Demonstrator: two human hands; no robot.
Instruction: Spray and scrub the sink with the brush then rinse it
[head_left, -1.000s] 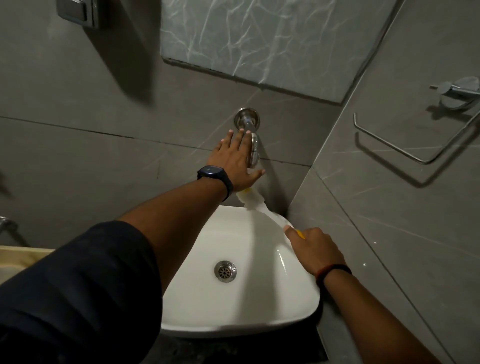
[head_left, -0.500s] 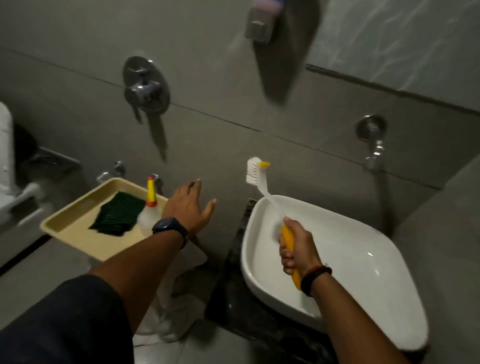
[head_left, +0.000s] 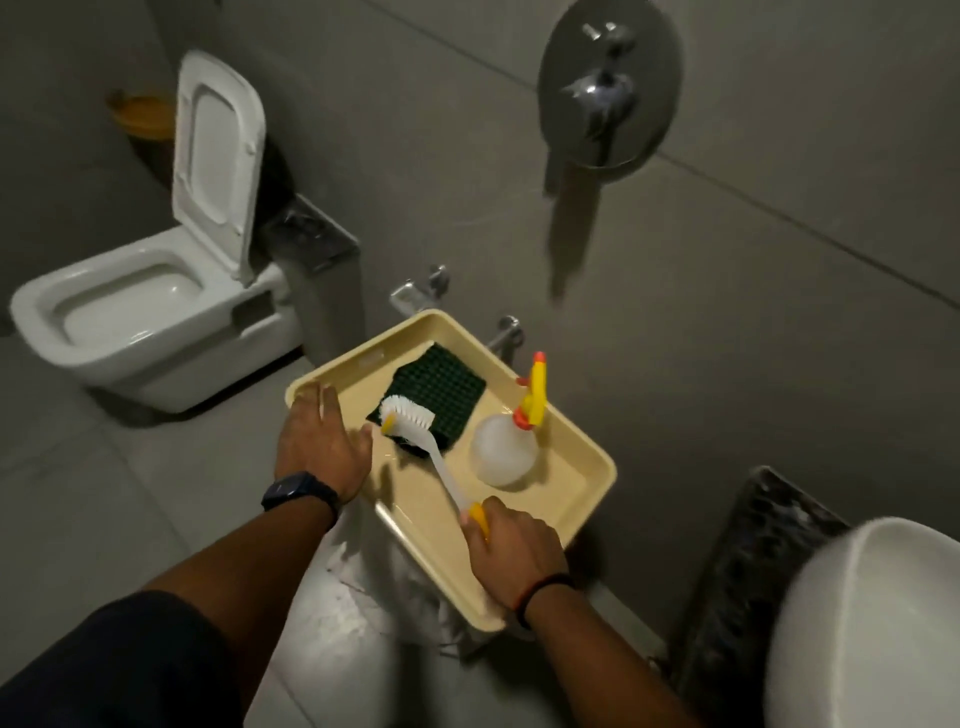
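Observation:
My right hand (head_left: 511, 553) grips the yellow handle of the white brush (head_left: 415, 423), whose bristle head is down in the beige tray (head_left: 582, 499), over a dark green scrub pad (head_left: 441, 392). A translucent spray bottle (head_left: 504, 449) with a yellow and orange nozzle stands in the tray to the right of the brush. My left hand (head_left: 319, 441) is spread flat, fingers apart, over the tray's left edge and holds nothing. The white sink (head_left: 872, 623) shows only at the bottom right corner.
A white toilet (head_left: 145, 301) with its lid up stands at the left. A chrome mixer valve (head_left: 605, 88) is on the grey wall above the tray, with small taps (head_left: 421, 288) below it. White cloth (head_left: 374, 582) hangs under the tray. A dark counter (head_left: 748, 571) borders the sink.
My view swung left from the sink to the tray. My left hand left the faucet and came to the tray's edge. My right hand carried the brush from the sink into the tray.

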